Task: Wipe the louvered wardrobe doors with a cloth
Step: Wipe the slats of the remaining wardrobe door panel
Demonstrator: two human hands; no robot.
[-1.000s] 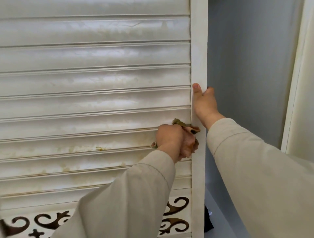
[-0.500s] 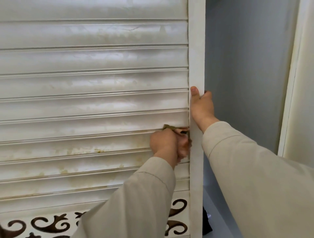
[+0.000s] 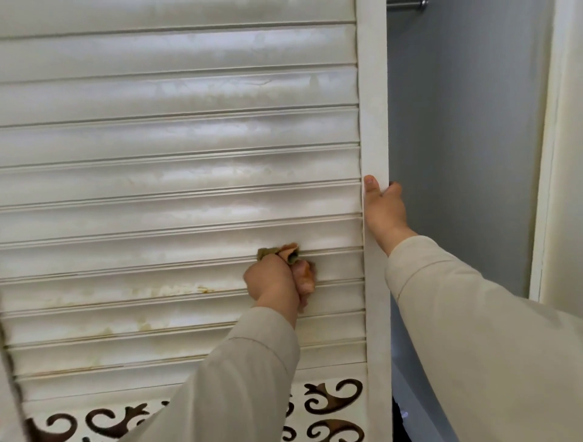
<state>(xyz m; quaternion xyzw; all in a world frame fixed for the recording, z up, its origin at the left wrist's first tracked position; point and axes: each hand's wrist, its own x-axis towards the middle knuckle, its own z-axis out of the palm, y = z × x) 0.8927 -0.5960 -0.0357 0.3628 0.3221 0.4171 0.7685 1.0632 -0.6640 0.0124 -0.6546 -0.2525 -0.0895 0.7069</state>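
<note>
1. The louvered wardrobe door [image 3: 176, 132] fills the left and centre of the view: cream-white horizontal slats with a smooth, slightly glossy face, each ending in a thin ridged lip. Yellow-brown stains streak the lower slats.
2. The left hand [image 3: 274, 284] is curled round a small, crumpled cloth [image 3: 285, 251], olive-brown with a peach-coloured fold, and presses it against the lip of a slat in the lower part of the door, near the right stile.
3. The right hand [image 3: 383, 209] grips the door's flat vertical stile [image 3: 372, 94]: the thumb lies on the front face, the fingers wrap behind the edge, out of sight.
4. Both arms wear loose beige fabric sleeves [image 3: 473, 331] with stitched cuffs.
5. Below the slats runs a white panel [image 3: 325, 410] cut through with dark brown scrollwork curls.
6. Right of the door, the open wardrobe shows a matte grey interior wall [image 3: 467, 142] and a metal hanging rail [image 3: 407, 4] at the top edge.
</note>
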